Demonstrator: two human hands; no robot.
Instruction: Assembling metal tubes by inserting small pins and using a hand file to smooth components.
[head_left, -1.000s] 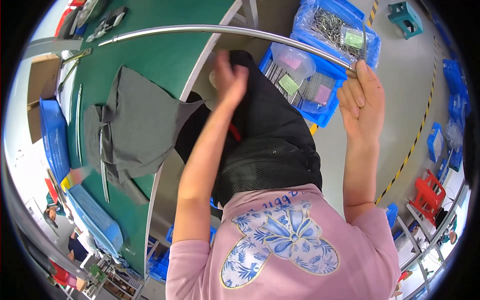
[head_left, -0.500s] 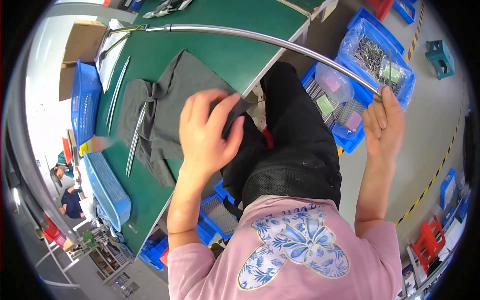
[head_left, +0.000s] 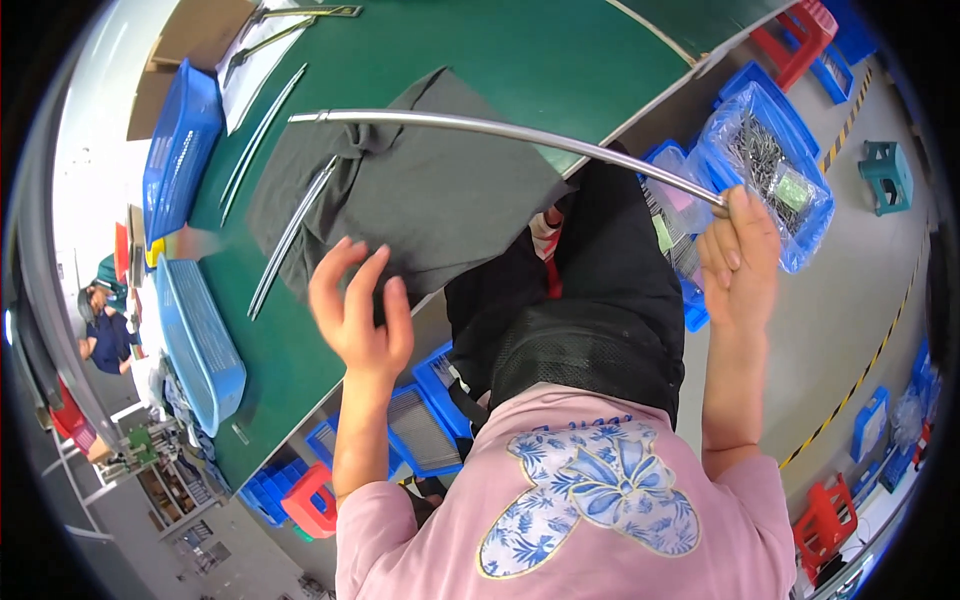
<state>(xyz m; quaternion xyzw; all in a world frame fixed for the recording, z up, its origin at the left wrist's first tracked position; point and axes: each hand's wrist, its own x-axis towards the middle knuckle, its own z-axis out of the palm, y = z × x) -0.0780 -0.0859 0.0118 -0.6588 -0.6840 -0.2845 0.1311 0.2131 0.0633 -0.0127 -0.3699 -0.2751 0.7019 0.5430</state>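
My right hand [head_left: 740,258] grips the near end of a long shiny metal rod [head_left: 540,138], which reaches leftward over the bench. A thicker sleeve-like section shows toward the rod's far end. Fingers spread and with nothing in them, my left hand [head_left: 362,308] hovers by the near edge of a dark grey cloth [head_left: 450,200]. The cloth lies rumpled on the green bench [head_left: 400,50] and hangs over its edge near my leg. On the cloth's left part rest thin metal rods [head_left: 292,235], side by side.
More thin rods [head_left: 262,135] lie farther left, near two blue baskets [head_left: 185,150], [head_left: 200,340]. Calipers [head_left: 290,30] sit on white paper at the back. Right of my legs, a blue bin [head_left: 815,225] holds many small metal parts. A green stool [head_left: 885,178] stands on the floor.
My left hand has drawn back from the cloth toward me and left. The cloth lies flatter, its corner farther over my leg. My right hand has shifted slightly left and nearer with the rod.
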